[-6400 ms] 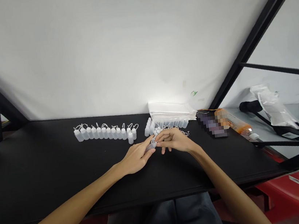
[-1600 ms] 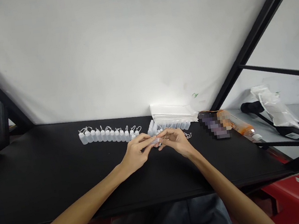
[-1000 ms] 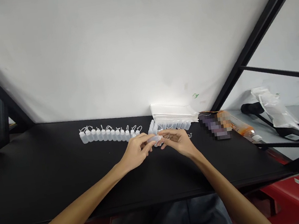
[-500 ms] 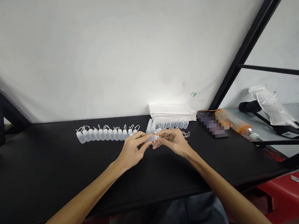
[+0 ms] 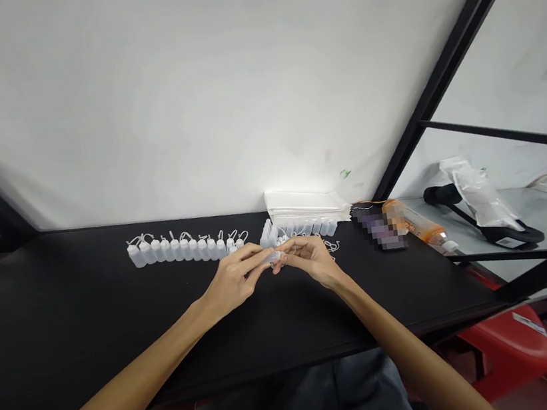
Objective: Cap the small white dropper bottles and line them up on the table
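Note:
Between my two hands is a small translucent plastic bottle, tilted nearly level above the table. My left hand is closed on its body. At its top end, the fingertips of my right hand pinch the white cap, which they partly hide. To the left stands a row of small capped bottles with thin white straps or loops at their tops. Behind my hands are more small bottles, some lying down, and several loose white looped pieces.
A stack of white sheets or bags lies against the wall. To the right are a blurred-out purple object and an orange-labelled drink bottle on the black table. A red stool stands below the right edge.
The whole view has shifted slightly, so things appear farther left. Both hands keep hold of the small bottle at its body and cap, with little change in grip.

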`<state>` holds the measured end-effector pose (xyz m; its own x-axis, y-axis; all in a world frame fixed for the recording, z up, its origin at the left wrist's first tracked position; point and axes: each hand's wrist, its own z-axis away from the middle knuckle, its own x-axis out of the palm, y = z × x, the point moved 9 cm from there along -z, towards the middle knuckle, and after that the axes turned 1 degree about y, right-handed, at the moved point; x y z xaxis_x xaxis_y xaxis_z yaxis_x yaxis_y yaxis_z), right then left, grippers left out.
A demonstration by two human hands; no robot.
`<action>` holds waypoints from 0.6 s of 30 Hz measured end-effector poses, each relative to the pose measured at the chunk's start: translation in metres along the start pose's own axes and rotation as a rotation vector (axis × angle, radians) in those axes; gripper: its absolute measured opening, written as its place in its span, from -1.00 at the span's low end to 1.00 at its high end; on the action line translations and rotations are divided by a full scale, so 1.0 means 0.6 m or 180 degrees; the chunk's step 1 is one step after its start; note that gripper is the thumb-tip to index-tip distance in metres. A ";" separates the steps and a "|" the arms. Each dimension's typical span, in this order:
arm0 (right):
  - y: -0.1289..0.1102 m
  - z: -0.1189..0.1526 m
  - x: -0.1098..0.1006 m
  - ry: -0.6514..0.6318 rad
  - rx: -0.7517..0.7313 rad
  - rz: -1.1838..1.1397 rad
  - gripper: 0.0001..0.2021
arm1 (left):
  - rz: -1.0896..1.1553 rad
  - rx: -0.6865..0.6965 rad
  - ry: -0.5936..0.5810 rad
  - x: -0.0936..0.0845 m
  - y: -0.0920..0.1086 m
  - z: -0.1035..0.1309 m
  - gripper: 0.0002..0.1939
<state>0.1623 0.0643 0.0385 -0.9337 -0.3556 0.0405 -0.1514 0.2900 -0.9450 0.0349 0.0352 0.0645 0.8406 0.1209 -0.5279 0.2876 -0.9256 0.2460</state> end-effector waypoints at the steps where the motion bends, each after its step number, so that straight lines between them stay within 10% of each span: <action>1: 0.001 0.000 0.000 0.0001 0.0011 0.0018 -0.74 | -0.0032 0.0027 0.0008 0.000 0.001 0.000 -0.70; 18: 0.005 0.000 -0.004 -0.0143 0.0243 -0.0018 -0.76 | -0.0491 0.0322 -0.0095 0.005 0.020 0.003 -0.65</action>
<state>0.1641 0.0659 0.0356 -0.9172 -0.3972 0.0330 -0.1300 0.2199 -0.9668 0.0399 0.0240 0.0647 0.7757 0.2548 -0.5774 0.3631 -0.9285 0.0780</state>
